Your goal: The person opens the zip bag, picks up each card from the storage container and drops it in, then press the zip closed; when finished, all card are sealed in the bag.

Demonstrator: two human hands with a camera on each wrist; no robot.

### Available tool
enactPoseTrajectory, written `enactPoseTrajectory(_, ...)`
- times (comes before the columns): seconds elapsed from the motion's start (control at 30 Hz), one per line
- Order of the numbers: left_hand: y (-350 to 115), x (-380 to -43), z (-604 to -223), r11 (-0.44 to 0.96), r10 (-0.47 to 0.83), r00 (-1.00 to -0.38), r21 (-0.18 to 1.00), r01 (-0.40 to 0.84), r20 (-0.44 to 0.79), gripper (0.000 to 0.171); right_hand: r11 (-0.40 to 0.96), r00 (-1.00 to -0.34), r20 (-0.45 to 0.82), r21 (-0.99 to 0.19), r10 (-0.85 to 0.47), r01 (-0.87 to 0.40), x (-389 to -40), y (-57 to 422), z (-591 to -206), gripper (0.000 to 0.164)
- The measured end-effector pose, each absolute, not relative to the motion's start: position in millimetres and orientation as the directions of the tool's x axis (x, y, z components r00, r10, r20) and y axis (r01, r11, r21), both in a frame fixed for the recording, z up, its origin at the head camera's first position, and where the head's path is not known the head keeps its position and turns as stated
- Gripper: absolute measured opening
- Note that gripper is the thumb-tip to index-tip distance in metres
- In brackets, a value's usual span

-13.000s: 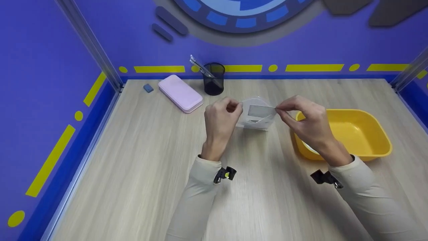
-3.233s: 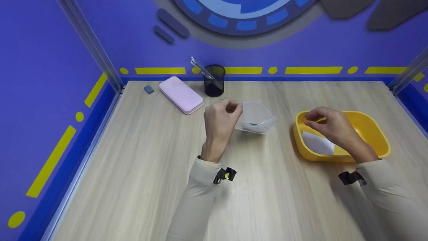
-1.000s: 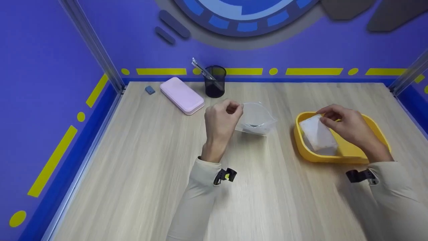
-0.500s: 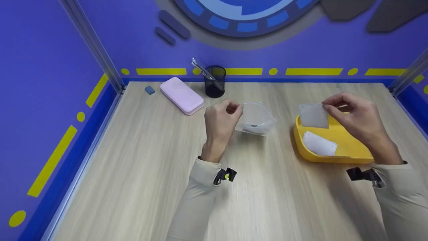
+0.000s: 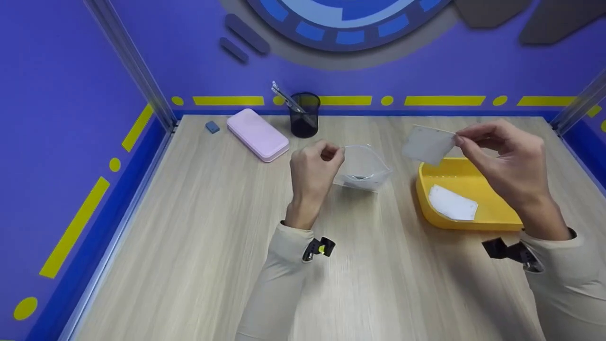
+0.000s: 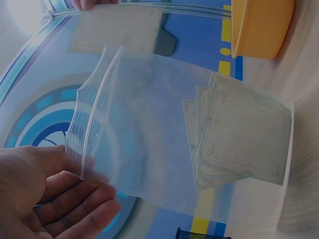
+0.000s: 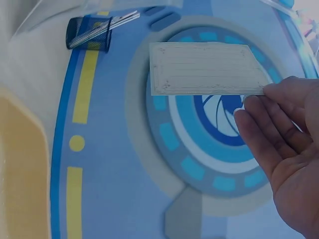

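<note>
My left hand (image 5: 312, 173) pinches the rim of a clear zip-lock bag (image 5: 363, 161) by its left side, and the mouth gapes. Several lined cards (image 6: 244, 132) lie overlapped at the bottom of the bag in the left wrist view. With thumb and fingertips my right hand (image 5: 513, 168) pinches a card (image 5: 428, 146) by one corner, above the back left rim of a yellow tub (image 5: 492, 219). Printed lines and a decorated border show on this card's face in the right wrist view. White cards (image 5: 453, 203) lie inside the tub at its left end.
At the back stand a black mesh pen cup (image 5: 304, 116) with pens and, left of it, a pink pencil case (image 5: 258, 135). A small blue eraser (image 5: 212, 127) lies at the far left. Blue printed walls enclose the table (image 5: 189, 237).
The right hand took a card from the tub, raised it over the rim and shifted it slightly left, tilting it. Earlier it held a card at the bag's mouth. The left hand stays put.
</note>
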State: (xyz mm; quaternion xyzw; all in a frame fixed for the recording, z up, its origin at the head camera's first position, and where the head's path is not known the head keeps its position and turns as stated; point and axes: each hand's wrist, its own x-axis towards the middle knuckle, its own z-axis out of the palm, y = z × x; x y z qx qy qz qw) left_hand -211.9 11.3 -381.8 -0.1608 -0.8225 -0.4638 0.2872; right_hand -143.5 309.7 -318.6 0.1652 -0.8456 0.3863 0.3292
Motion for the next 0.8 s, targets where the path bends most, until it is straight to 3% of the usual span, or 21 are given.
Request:
enactPoseTrajectory(0.4, 13, -212, -384, 0.528, -0.002, -0.783, 0.666, 0.527, 0.622, 0.008, 0.518, -0.647, 0.762, -0.550, -0.009, -0.655, -138, 279, -314, 0.021)
enactPoseTrajectory(0.8, 12, -211, -382, 0.526, -0.004, -0.790, 0.673, 0.520, 0.613, 0.008, 0.419, -0.632, 0.773, -0.555, -0.061, -0.719, -138, 258, -317, 0.023)
